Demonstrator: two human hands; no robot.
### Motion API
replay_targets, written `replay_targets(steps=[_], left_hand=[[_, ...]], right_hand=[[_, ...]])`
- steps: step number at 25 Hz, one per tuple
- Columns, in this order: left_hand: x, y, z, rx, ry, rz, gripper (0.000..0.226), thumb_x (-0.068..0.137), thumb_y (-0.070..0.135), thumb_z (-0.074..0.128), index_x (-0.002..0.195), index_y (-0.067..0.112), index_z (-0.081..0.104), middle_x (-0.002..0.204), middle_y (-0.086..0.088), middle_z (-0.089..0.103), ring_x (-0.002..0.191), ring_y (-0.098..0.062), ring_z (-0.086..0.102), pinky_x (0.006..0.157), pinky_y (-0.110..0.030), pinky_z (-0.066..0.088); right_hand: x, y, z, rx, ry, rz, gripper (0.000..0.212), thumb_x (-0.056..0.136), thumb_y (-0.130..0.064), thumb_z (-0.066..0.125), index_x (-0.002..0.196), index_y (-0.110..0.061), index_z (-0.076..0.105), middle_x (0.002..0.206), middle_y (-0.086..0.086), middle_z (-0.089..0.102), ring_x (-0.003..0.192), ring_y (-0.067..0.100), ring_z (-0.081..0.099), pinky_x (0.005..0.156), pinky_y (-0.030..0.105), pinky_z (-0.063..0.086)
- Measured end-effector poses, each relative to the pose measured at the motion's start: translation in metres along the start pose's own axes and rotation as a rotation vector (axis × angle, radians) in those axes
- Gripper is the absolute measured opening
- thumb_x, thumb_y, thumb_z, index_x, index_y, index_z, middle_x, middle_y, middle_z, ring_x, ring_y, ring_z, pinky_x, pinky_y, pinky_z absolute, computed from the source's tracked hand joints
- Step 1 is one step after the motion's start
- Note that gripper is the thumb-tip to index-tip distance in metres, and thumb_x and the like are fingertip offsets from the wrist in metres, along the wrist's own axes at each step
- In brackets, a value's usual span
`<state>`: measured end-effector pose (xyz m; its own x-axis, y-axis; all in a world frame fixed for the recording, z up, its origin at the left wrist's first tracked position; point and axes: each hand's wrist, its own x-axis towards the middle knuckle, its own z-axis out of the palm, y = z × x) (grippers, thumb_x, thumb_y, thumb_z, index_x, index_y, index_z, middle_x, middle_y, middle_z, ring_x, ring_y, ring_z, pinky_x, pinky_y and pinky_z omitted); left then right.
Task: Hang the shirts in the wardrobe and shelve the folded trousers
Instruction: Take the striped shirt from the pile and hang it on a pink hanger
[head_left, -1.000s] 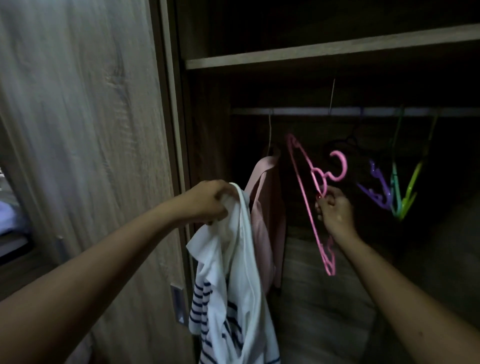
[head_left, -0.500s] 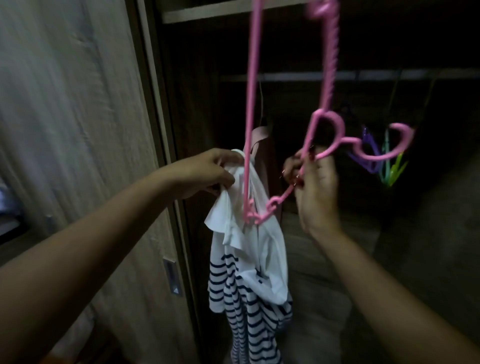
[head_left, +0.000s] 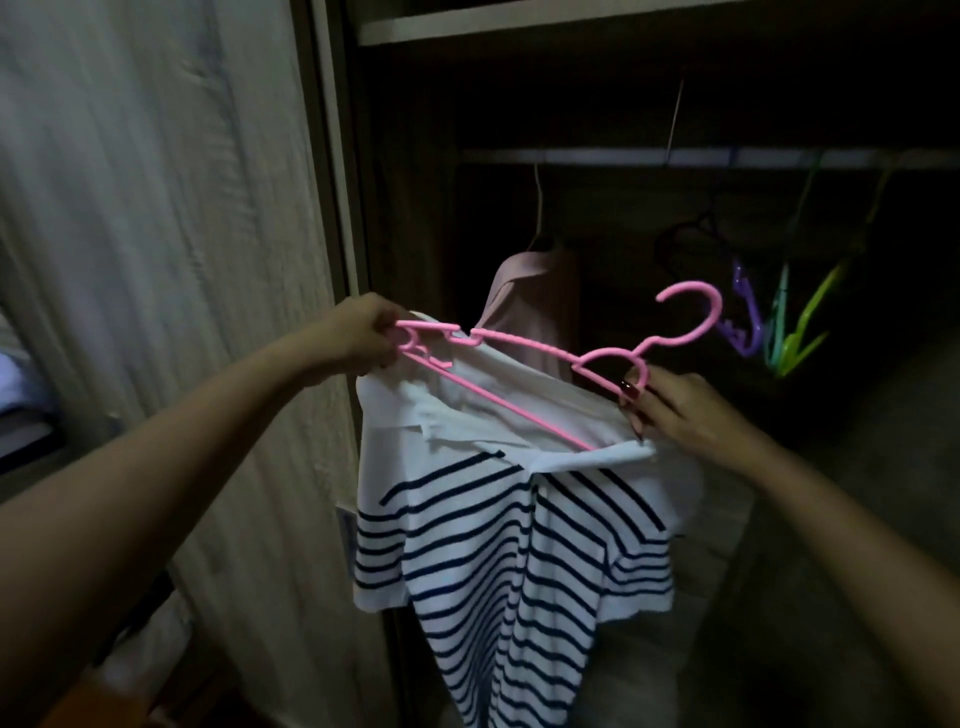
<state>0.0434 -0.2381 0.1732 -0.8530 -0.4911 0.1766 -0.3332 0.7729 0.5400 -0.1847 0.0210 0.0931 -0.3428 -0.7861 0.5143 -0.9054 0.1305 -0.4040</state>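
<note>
Both arms reach forward. The left hand (head_left: 363, 335), at 10 o'clock, curls round the hanger (head_left: 519, 345) end and the striped shirt (head_left: 493, 545). The right hand (head_left: 675, 410), at 3, pinches the hanger's neck. The door (head_left: 156, 260) edge crowds 9. Beyond, a pink shirt (head_left: 535, 291) hangs from the rail (head_left: 597, 156) at 12.

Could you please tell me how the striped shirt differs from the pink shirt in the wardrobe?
The striped shirt is white with dark stripes; the pink shirt is plain. The striped shirt is off the rail, held up with a pink hanger by the left hand and right hand; the pink shirt hangs from the rail. Both have collars.
</note>
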Motion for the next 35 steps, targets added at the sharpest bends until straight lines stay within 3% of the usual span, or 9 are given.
replay_targets(steps=[6, 9, 14, 16, 20, 24, 28, 32, 35], left_hand=[[-0.001, 0.006, 0.006, 0.155, -0.04, 0.121, 0.062, 0.076, -0.013, 0.051, 0.122, 0.027, 0.063, 0.114, -0.002, 0.059, 0.1, -0.021, 0.058, 0.087, -0.037, 0.054], [-0.004, 0.015, 0.011, 0.035, -0.073, 0.19, 0.055, 0.075, -0.011, 0.055, 0.116, 0.023, 0.066, 0.112, -0.003, 0.065, 0.091, -0.018, 0.063, 0.077, -0.033, 0.057], [-0.014, 0.016, 0.017, -0.155, -0.299, 0.295, 0.039, 0.083, -0.004, 0.054, 0.106, 0.022, 0.071, 0.103, -0.007, 0.07, 0.07, -0.014, 0.062, 0.057, -0.03, 0.051], [-0.014, 0.007, 0.017, -0.192, -0.181, 0.393, 0.024, 0.085, 0.023, 0.06, 0.107, 0.02, 0.069, 0.101, -0.003, 0.072, 0.083, -0.014, 0.067, 0.073, -0.036, 0.057], [-0.01, -0.018, 0.031, 0.157, -0.045, 0.434, 0.073, 0.078, 0.077, 0.032, 0.101, 0.017, 0.068, 0.09, -0.005, 0.07, 0.08, -0.019, 0.066, 0.073, -0.037, 0.052], [-0.013, -0.03, 0.057, 0.027, 0.0, 0.497, 0.039, 0.091, 0.052, 0.047, 0.087, 0.018, 0.065, 0.07, 0.004, 0.061, 0.064, -0.012, 0.058, 0.056, -0.024, 0.045], [-0.011, -0.044, 0.057, 0.098, 0.196, 0.593, 0.051, 0.087, 0.054, 0.043, 0.089, 0.009, 0.067, 0.067, 0.0, 0.061, 0.06, -0.014, 0.055, 0.052, -0.02, 0.037], [-0.012, -0.061, 0.054, 0.146, 0.188, 0.623, 0.071, 0.087, 0.068, 0.031, 0.089, 0.007, 0.067, 0.07, -0.003, 0.066, 0.057, -0.011, 0.059, 0.054, -0.027, 0.042], [-0.015, -0.07, 0.06, 0.189, 0.172, 0.651, 0.068, 0.087, 0.069, 0.029, 0.093, 0.014, 0.069, 0.072, 0.006, 0.067, 0.055, 0.002, 0.054, 0.053, -0.011, 0.041]], right_hand=[[-0.001, -0.003, 0.0, -0.139, -0.194, -0.049, 0.026, 0.096, -0.017, 0.048, 0.078, -0.036, 0.048, 0.063, -0.005, 0.062, 0.057, 0.008, 0.06, 0.056, 0.014, 0.041], [0.013, -0.023, 0.003, -0.091, -0.03, -0.107, 0.019, 0.094, -0.014, 0.051, 0.082, -0.028, 0.054, 0.069, -0.003, 0.065, 0.061, 0.007, 0.061, 0.061, 0.017, 0.044], [0.024, -0.034, 0.024, -0.087, -0.125, -0.142, 0.016, 0.091, -0.015, 0.055, 0.078, -0.011, 0.062, 0.069, 0.001, 0.068, 0.064, 0.009, 0.061, 0.06, 0.017, 0.04], [0.029, -0.038, 0.013, -0.008, -0.046, -0.137, 0.02, 0.092, -0.015, 0.055, 0.074, -0.01, 0.061, 0.066, -0.001, 0.067, 0.063, 0.008, 0.061, 0.06, 0.014, 0.041], [0.033, -0.047, 0.0, -0.003, -0.051, -0.173, 0.013, 0.089, -0.005, 0.057, 0.079, -0.007, 0.064, 0.068, 0.002, 0.067, 0.066, 0.012, 0.064, 0.065, 0.023, 0.046], [0.029, -0.041, -0.002, 0.088, -0.039, -0.133, 0.011, 0.091, -0.011, 0.057, 0.087, -0.008, 0.067, 0.076, 0.003, 0.068, 0.072, 0.01, 0.064, 0.068, 0.023, 0.046], [0.027, -0.003, -0.022, -0.096, -0.154, 0.069, 0.023, 0.095, -0.019, 0.052, 0.105, -0.006, 0.069, 0.102, 0.01, 0.068, 0.094, 0.019, 0.062, 0.087, 0.029, 0.045], [0.016, 0.009, -0.026, -0.052, -0.452, 0.268, 0.022, 0.091, -0.013, 0.057, 0.082, 0.0, 0.071, 0.075, 0.012, 0.07, 0.067, 0.015, 0.057, 0.067, 0.036, 0.047], [0.018, 0.005, -0.017, -0.24, -0.219, 0.169, 0.018, 0.081, -0.006, 0.061, 0.064, -0.005, 0.068, 0.06, 0.006, 0.067, 0.054, 0.004, 0.055, 0.058, 0.028, 0.043]])
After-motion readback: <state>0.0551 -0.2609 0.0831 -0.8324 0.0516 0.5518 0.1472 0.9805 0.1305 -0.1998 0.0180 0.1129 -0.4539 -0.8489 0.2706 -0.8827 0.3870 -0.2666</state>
